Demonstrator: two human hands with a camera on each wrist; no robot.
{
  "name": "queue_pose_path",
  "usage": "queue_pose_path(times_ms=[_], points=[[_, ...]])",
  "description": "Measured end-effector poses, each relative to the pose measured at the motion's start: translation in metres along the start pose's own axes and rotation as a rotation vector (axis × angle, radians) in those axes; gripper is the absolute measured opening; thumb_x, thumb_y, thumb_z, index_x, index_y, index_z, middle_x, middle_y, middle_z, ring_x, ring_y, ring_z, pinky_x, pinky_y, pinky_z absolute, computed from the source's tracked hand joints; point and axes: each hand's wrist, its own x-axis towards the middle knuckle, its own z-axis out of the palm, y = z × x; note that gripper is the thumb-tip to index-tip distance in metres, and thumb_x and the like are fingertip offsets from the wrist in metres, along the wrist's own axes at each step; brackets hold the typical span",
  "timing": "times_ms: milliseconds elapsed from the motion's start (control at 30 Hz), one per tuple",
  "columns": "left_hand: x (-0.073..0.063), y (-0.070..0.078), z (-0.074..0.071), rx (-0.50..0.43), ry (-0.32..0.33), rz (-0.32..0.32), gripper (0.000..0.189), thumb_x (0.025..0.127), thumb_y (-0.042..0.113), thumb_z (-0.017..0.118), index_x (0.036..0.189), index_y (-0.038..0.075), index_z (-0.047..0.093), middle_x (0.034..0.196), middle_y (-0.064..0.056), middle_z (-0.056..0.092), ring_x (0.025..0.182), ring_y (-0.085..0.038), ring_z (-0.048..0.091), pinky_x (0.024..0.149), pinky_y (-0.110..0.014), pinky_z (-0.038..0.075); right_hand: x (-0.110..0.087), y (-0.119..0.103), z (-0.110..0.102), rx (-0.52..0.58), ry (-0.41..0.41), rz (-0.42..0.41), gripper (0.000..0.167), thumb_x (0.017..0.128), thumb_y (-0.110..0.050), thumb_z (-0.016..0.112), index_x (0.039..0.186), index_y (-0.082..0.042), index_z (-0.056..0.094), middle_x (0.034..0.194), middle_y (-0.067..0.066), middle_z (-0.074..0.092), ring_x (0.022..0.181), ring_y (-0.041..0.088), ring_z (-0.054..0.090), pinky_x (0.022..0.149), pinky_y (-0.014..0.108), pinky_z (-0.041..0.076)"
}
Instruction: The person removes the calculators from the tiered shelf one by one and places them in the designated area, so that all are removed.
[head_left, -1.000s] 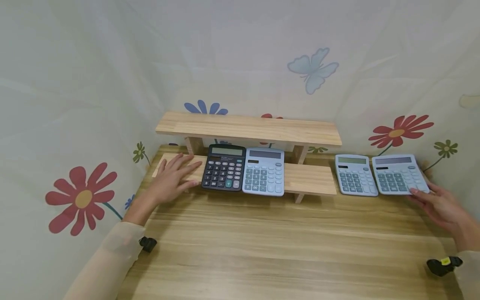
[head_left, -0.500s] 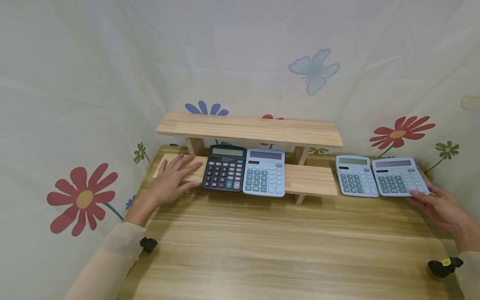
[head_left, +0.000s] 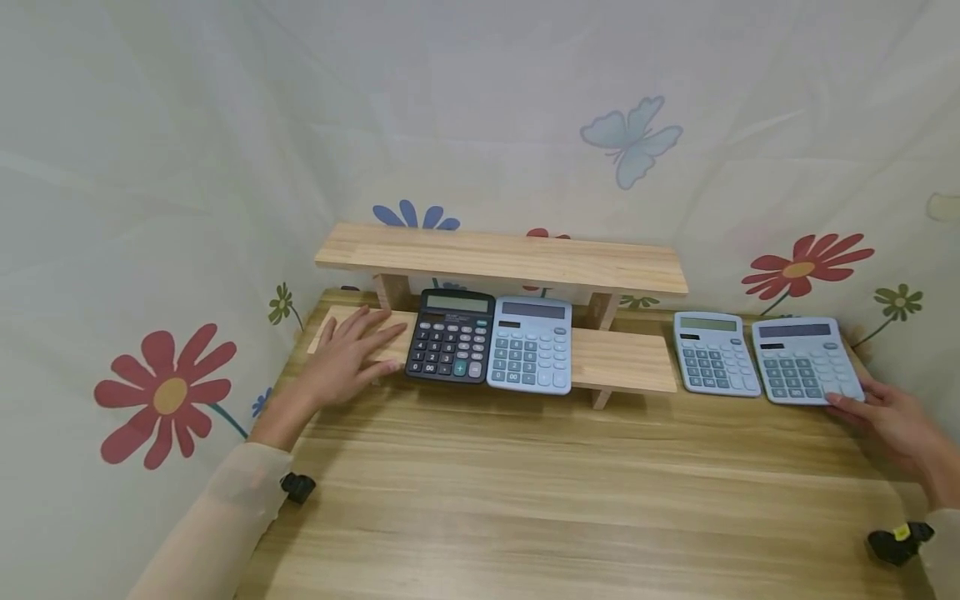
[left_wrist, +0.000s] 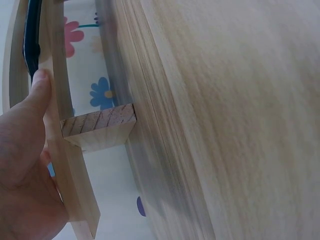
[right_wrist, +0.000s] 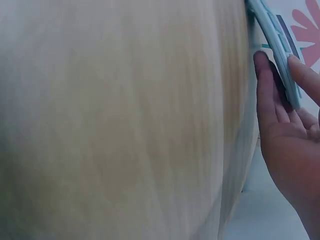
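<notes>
My left hand (head_left: 348,354) rests on the left end of the lower shelf (head_left: 622,358), fingers spread, its thumb tip at the lower left edge of a black calculator (head_left: 450,337). Against that one's right side stands a light blue calculator (head_left: 529,346), leaning on the same shelf. At the far right my right hand (head_left: 888,417) grips another light blue calculator (head_left: 806,360) by its lower right corner. The thumb lies on top and the fingers are underneath, as the right wrist view of this calculator (right_wrist: 280,50) shows. A smaller light blue calculator (head_left: 716,354) lies just left of it.
A bare upper shelf plank (head_left: 498,254) runs behind and above the lower one, on wooden supports (head_left: 600,310). The wood-grain table (head_left: 555,500) spreads out in front. A flower-printed white curtain (head_left: 480,125) encloses the back and sides.
The calculator in my right hand has shifted slightly right and toward me, opening a narrow gap to the smaller one. My left hand stays in place.
</notes>
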Motion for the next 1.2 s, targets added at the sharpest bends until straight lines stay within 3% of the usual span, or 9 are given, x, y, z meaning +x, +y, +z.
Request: queue_pose_path(times_ms=[100, 167, 233, 333, 567, 833, 1200], points=[[0.000, -0.001, 0.001, 0.001, 0.008, 0.008, 0.068, 0.105, 0.056, 0.059, 0.165, 0.029, 0.041, 0.173, -0.011, 0.028, 0.161, -0.043, 0.013, 0.122, -0.077, 0.001, 0.000, 0.003, 0.000, -0.245, 0.063, 0.030, 0.093, 0.109, -0.044, 0.057, 0.165, 0.009, 0.005, 0.156, 0.032, 0.042, 0.106, -0.001, 0.056, 0.110, 0.030, 0.051], [0.001, -0.002, 0.003, 0.000, 0.013, 0.011, 0.068, 0.105, 0.056, 0.060, 0.165, 0.029, 0.042, 0.173, -0.011, 0.028, 0.161, -0.043, 0.013, 0.122, -0.077, 0.001, 0.000, 0.005, -0.002, -0.294, 0.082, 0.048, 0.094, 0.109, -0.049, 0.055, 0.166, 0.006, 0.004, 0.164, 0.042, 0.021, 0.125, 0.024, 0.053, 0.124, 0.047, 0.035], [0.001, -0.003, 0.004, -0.001, 0.017, 0.011, 0.068, 0.105, 0.056, 0.060, 0.165, 0.029, 0.042, 0.173, -0.011, 0.029, 0.160, -0.044, 0.014, 0.122, -0.077, 0.001, 0.001, 0.007, -0.003, -0.298, 0.093, 0.055, 0.094, 0.109, -0.050, 0.053, 0.166, 0.005, 0.003, 0.164, 0.043, 0.018, 0.138, 0.047, 0.037, 0.124, 0.065, 0.020], [0.000, -0.003, 0.005, -0.006, 0.013, 0.008, 0.068, 0.105, 0.057, 0.059, 0.165, 0.029, 0.042, 0.173, -0.011, 0.028, 0.161, -0.043, 0.013, 0.122, -0.077, 0.000, 0.005, 0.013, -0.005, -0.294, 0.105, 0.056, 0.095, 0.108, -0.051, 0.054, 0.166, 0.005, 0.003, 0.164, 0.044, 0.015, 0.139, 0.062, 0.022, 0.120, 0.073, 0.015], [0.001, -0.005, 0.004, 0.008, 0.003, 0.003, 0.069, 0.105, 0.059, 0.057, 0.166, 0.030, 0.040, 0.174, -0.010, 0.026, 0.161, -0.043, 0.012, 0.122, -0.076, -0.001, 0.006, 0.018, -0.009, -0.356, 0.117, 0.066, 0.098, 0.107, -0.054, 0.056, 0.165, 0.006, 0.006, 0.159, 0.049, 0.012, 0.140, 0.068, 0.017, 0.118, 0.077, 0.016], [0.001, -0.007, 0.006, 0.008, 0.002, -0.001, 0.069, 0.105, 0.058, 0.058, 0.165, 0.031, 0.040, 0.174, -0.010, 0.027, 0.161, -0.043, 0.013, 0.122, -0.076, 0.000, -0.001, 0.007, -0.006, -0.470, 0.128, 0.101, 0.106, 0.102, -0.062, 0.059, 0.159, 0.016, 0.016, 0.149, 0.051, 0.023, 0.131, 0.067, 0.027, 0.113, 0.078, 0.024], [0.001, -0.008, 0.007, 0.007, 0.014, 0.005, 0.069, 0.105, 0.061, 0.056, 0.166, 0.032, 0.039, 0.174, -0.008, 0.026, 0.161, -0.042, 0.013, 0.122, -0.076, 0.000, 0.010, 0.020, -0.014, -0.484, 0.098, 0.114, 0.112, 0.100, -0.068, 0.059, 0.160, 0.016, 0.015, 0.150, 0.050, 0.022, 0.132, 0.067, 0.024, 0.116, 0.077, 0.022]])
